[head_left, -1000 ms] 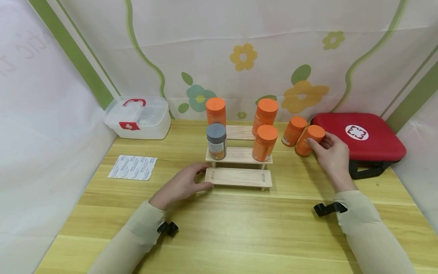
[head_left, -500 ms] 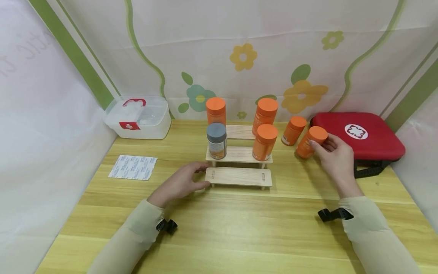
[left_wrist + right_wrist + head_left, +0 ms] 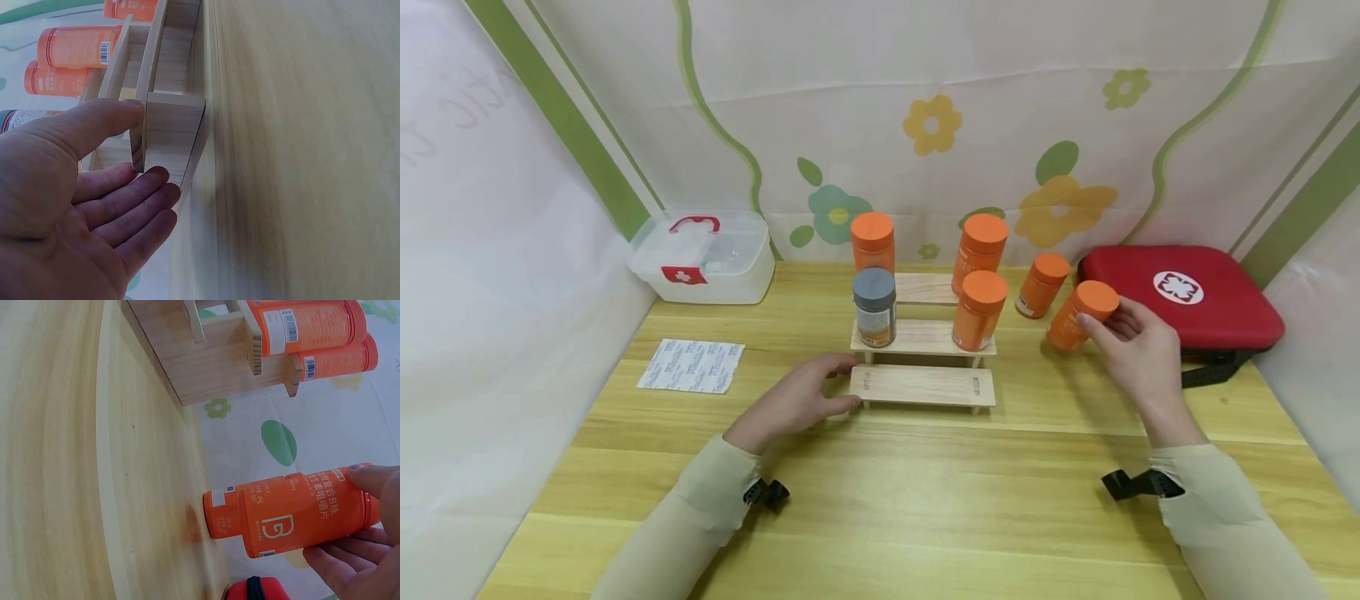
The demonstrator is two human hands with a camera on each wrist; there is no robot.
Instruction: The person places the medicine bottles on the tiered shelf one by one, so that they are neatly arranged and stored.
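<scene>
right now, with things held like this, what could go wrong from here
The right grip holds the orange cylindrical bottle by its upper part, so it might slip or swing. The free-standing orange cylindrical bottle is close by and could get knocked over. The left grip is at the end of the light wooden tiered stand; a nudge might unsettle the grey-lidded cylindrical bottle on it.

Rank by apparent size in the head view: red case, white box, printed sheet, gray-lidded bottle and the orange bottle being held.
Red case
White box
Printed sheet
Gray-lidded bottle and held orange bottle: too alike to rank.
</scene>
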